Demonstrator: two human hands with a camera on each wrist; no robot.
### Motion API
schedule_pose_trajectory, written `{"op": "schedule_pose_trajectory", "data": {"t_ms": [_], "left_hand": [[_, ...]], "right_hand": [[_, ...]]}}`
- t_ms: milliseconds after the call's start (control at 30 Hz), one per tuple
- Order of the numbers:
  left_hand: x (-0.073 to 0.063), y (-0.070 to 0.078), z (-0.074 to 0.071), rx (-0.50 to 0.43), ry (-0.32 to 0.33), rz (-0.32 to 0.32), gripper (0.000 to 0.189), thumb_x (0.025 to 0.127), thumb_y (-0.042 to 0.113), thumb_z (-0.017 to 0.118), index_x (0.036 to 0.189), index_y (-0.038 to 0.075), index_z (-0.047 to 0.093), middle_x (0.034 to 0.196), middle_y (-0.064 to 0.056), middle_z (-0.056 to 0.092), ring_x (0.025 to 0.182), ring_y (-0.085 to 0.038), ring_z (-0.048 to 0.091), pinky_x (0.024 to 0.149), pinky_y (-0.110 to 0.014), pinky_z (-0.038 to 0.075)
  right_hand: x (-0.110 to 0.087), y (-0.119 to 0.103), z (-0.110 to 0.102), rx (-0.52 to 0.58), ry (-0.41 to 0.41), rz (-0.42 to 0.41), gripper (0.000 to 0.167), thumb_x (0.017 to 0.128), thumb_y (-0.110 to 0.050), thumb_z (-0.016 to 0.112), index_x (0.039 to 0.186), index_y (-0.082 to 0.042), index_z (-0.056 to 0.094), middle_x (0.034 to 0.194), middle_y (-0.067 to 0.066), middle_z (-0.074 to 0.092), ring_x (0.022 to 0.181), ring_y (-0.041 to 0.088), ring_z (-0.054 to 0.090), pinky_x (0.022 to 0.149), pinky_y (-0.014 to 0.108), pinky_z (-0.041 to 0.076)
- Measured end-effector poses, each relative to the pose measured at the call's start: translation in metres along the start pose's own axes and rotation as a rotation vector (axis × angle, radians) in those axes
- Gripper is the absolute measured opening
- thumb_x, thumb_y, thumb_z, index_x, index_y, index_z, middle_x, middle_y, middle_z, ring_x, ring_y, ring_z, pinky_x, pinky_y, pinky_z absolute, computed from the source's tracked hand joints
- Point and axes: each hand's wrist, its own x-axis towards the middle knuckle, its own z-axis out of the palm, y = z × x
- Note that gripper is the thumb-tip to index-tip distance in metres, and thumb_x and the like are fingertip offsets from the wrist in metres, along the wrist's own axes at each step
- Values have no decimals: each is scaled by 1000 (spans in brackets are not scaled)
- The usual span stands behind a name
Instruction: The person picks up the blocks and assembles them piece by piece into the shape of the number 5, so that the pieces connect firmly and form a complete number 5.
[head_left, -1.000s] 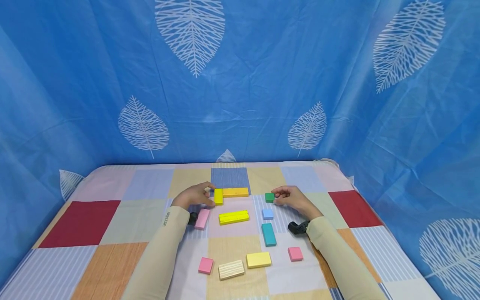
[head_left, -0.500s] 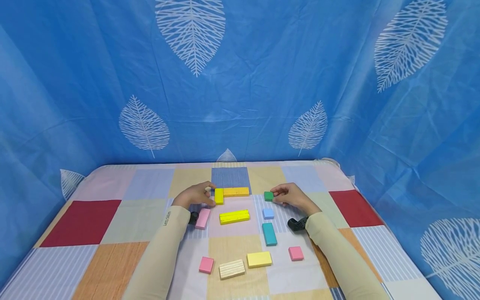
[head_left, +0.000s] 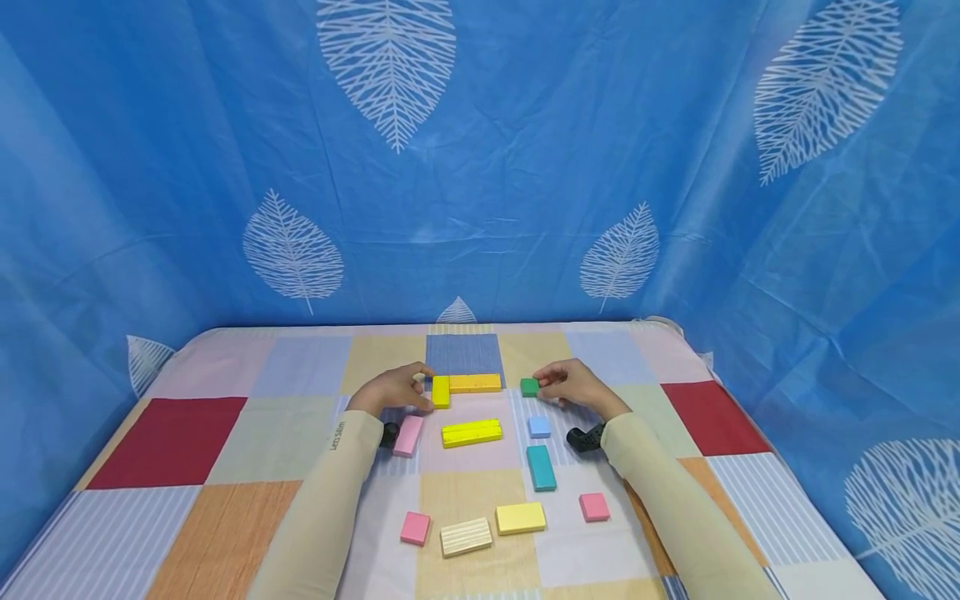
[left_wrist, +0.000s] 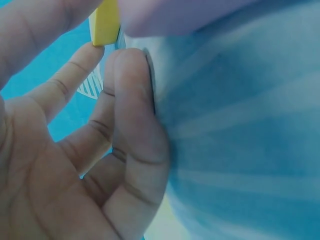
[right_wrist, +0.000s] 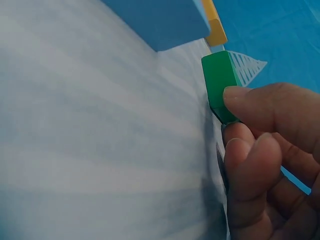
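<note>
My left hand (head_left: 396, 389) pinches a yellow block (head_left: 441, 392) between thumb and index finger by its near and far ends. In the left wrist view the index fingertip touches that block, and the other fingers are curled. Against the yellow block's right side lies a long orange-yellow block (head_left: 476, 383). My right hand (head_left: 577, 387) pinches a small green block (right_wrist: 220, 82) between thumb and fingers, to the right of the orange-yellow block with a gap between. In the right wrist view the green block stands just over the cloth, tilted by the view.
Nearer me lie a striped-yellow long block (head_left: 472, 433), a light blue block (head_left: 539, 427), a teal block (head_left: 541, 467), a pink block (head_left: 408, 437), two pink squares (head_left: 415, 528), a pale yellow block (head_left: 521, 518) and a ridged wooden block (head_left: 466, 537). A blue curtain (head_left: 480, 167) hangs behind.
My right hand has moved left with the green block, bringing it closer to the orange-yellow block. The left hand stays at the yellow block.
</note>
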Motion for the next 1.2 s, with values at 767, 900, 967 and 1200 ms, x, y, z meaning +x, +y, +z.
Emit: {"op": "schedule_pose_trajectory", "data": {"t_ms": [767,900,967,1200], "left_hand": [[-2,0,2,-24,12,-8,65,95,13,84,154,12,56,117,-12,61,115,-33,55,109,-51,48],[0,-1,2,-32,15,-3,66,95,13,84,154,12,56,113,-11,60,111,-30,55,103,-46,49],[1,-2,3,-35,18,-7,66,95,12,84,154,12,56,110,-10,59,109,-29,55,99,-44,48],[-3,0,2,-40,20,-2,65,95,12,84,153,11,56,107,-9,57,106,-28,54,93,-41,45]], "right_hand": [[17,-18,7,-22,-48,18,34,96,-2,79,129,5,72,106,10,71,80,17,57,64,26,51],[21,-18,9,-16,-49,30,34,96,-3,80,129,4,73,105,9,72,82,17,58,65,26,53],[23,-18,9,-14,-53,25,35,96,-3,80,129,4,73,106,10,72,82,17,58,66,26,53],[25,-22,12,-20,-50,25,34,96,-4,80,129,3,74,107,10,73,83,17,59,67,26,53]]}}
